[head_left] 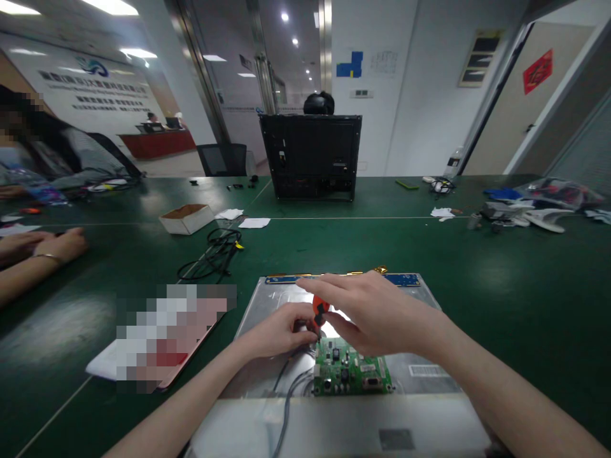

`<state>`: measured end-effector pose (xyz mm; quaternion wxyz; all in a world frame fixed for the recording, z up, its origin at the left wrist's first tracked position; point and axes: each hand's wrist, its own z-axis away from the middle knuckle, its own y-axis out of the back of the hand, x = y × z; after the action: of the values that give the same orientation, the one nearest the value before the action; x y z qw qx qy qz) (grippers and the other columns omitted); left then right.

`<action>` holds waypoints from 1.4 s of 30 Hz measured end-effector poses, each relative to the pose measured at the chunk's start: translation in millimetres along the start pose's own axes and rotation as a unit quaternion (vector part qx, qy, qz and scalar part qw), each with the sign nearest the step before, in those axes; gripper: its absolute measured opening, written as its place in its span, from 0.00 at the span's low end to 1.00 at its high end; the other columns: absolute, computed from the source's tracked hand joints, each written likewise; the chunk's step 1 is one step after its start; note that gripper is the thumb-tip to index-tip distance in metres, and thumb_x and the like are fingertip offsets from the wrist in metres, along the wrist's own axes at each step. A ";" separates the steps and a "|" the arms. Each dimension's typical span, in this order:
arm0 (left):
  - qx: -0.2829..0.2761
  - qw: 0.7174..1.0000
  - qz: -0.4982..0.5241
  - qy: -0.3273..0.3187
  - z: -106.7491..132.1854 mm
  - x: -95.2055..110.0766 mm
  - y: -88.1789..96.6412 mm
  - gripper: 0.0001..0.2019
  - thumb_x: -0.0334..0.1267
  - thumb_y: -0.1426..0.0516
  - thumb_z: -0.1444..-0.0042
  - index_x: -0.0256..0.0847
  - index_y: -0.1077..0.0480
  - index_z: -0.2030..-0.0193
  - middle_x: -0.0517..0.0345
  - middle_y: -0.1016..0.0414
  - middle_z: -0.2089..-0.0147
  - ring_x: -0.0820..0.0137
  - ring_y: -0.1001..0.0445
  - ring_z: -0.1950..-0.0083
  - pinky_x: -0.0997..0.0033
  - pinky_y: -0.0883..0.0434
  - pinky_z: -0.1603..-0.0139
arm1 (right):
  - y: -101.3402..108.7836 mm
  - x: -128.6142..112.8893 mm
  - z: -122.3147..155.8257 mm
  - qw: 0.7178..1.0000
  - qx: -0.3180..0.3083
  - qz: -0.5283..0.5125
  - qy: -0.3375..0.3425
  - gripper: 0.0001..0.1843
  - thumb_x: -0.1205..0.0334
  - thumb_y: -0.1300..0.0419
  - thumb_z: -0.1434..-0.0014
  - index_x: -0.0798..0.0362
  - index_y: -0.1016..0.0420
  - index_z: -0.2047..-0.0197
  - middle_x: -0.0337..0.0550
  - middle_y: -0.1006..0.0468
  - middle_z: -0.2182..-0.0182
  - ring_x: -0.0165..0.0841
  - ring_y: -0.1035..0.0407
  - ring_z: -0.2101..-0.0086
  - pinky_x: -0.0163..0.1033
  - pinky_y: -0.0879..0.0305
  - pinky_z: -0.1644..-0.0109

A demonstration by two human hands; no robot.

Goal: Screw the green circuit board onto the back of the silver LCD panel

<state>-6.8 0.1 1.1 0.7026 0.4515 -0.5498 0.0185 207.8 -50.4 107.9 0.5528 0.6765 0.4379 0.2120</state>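
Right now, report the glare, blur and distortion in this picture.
Head view: ceiling lights glare brightly and leave soft sheen on the green table; the metal panel blows out white beside the right hand gripping the orange screwdriver; wide-angle bending tilts the door frame; pixel blocks hide a flat item at left.

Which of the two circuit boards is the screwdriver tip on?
The green board, under the screwdriver; the blue strip lies along the panel's far edge.

White walls [420, 114], ceiling lights [114, 6], green table [501, 267], red reception desk [157, 143], black chair [222, 159]
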 end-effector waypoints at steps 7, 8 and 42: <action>0.002 1.000 0.018 0.013 0.3 -1.3 -0.4 0.03 0.32 0.42 0.48 0.38 0.29 0.66 0.58 0.25 0.66 0.66 0.28 0.63 0.70 0.31 0.61 | 3.7 -1.7 -1.1 1.000 -0.003 0.025 -0.017 0.20 0.65 0.51 0.34 0.56 0.40 0.40 0.48 0.24 0.54 0.34 0.29 0.63 0.38 0.41 0.69; 0.002 1.000 0.019 0.011 0.1 -1.4 -0.3 0.03 0.32 0.42 0.49 0.38 0.29 0.66 0.59 0.25 0.65 0.66 0.28 0.63 0.70 0.31 0.61 | 4.0 -2.0 -1.5 0.999 -0.002 0.028 -0.018 0.19 0.65 0.50 0.34 0.56 0.39 0.41 0.48 0.24 0.54 0.33 0.29 0.63 0.38 0.42 0.70; 0.012 1.000 -0.010 -0.009 1.0 -3.8 0.0 0.02 0.32 0.42 0.47 0.39 0.27 0.66 0.58 0.24 0.65 0.67 0.28 0.62 0.70 0.32 0.59 | -1.5 -1.9 -3.6 0.999 -0.016 0.042 -0.029 0.09 0.66 0.49 0.37 0.55 0.36 0.53 0.45 0.25 0.60 0.30 0.34 0.69 0.36 0.54 0.74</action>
<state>-9.1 1.2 -2.0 0.6924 0.4654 -0.5511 0.0140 203.5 -49.9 107.9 0.5666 0.6913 0.3895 0.2223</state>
